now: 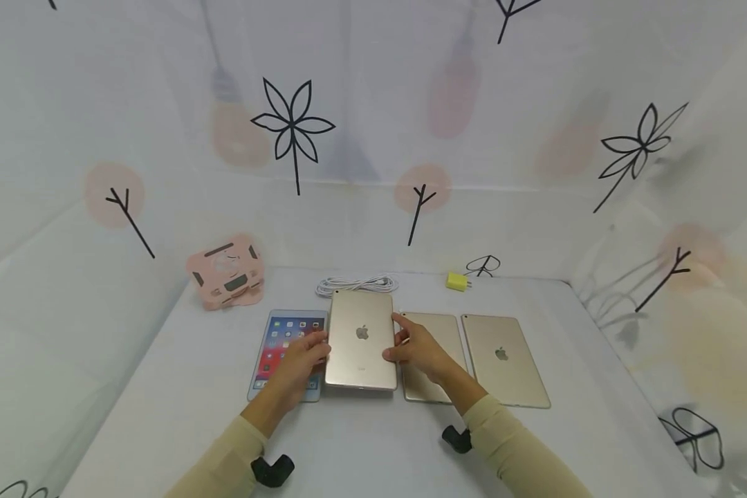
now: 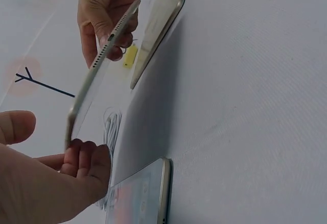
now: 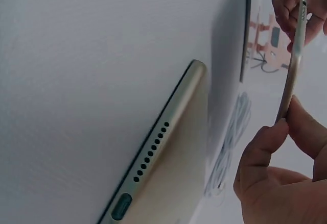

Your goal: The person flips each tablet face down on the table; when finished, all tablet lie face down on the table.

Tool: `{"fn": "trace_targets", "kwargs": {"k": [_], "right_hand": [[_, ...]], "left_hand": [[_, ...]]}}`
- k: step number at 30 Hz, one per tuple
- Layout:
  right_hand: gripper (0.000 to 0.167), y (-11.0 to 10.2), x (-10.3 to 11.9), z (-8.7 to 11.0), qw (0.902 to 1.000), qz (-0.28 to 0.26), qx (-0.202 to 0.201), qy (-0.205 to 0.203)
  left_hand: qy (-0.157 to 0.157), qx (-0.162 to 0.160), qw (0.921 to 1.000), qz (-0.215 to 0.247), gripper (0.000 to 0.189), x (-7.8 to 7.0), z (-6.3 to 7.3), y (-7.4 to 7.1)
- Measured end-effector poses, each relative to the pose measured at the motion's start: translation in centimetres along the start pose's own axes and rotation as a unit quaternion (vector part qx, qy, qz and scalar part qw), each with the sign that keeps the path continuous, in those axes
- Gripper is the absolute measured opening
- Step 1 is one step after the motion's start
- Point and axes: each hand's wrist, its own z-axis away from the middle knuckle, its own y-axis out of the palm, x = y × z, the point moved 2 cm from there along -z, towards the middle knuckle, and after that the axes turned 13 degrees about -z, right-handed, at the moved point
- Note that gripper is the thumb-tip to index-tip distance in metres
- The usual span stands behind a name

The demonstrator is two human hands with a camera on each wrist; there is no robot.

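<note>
A gold tablet (image 1: 361, 363) with its back towards me is lifted above the white table, between both hands. My left hand (image 1: 291, 365) holds its left edge; in the left wrist view the curled fingers (image 2: 86, 157) touch its edge and underside, while the thumb stands apart from it. My right hand (image 1: 426, 351) pinches the right edge between thumb and fingers. Below and left lies a tablet with a lit screen (image 1: 274, 349), partly covered by my left hand. Two gold tablets lie back up to the right, one (image 1: 423, 387) partly behind my right hand, the other (image 1: 504, 366) uncovered.
Behind the held tablet lies a coiled white cable (image 1: 348, 285). A yellow charger plug (image 1: 456, 281) sits at the back right. At the back left stands a pink folded item (image 1: 227, 273). White patterned cloth (image 1: 361, 221) hangs behind the table.
</note>
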Motion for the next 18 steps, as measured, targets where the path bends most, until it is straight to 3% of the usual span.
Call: {"fn": "trace_targets", "kwargs": {"k": [4,9,18], "right_hand": [[0.091,0.2,-0.7,-0.3,0.9994,0.035,-0.005,-0.003],[0.091,0.2,-1.4,-0.6,0.9984,0.056,0.001,0.005],[0.085,0.3,-1.7,-0.8,0.9970,0.077,0.001,0.010]], "left_hand": [[-0.019,-0.007,0.9991,-0.037,0.052,0.7,0.2,0.0],[-0.042,0.007,0.9944,-0.097,0.057,1.2,0.6,0.1],[-0.036,0.037,0.9923,-0.112,0.062,0.7,0.6,-0.3]]}}
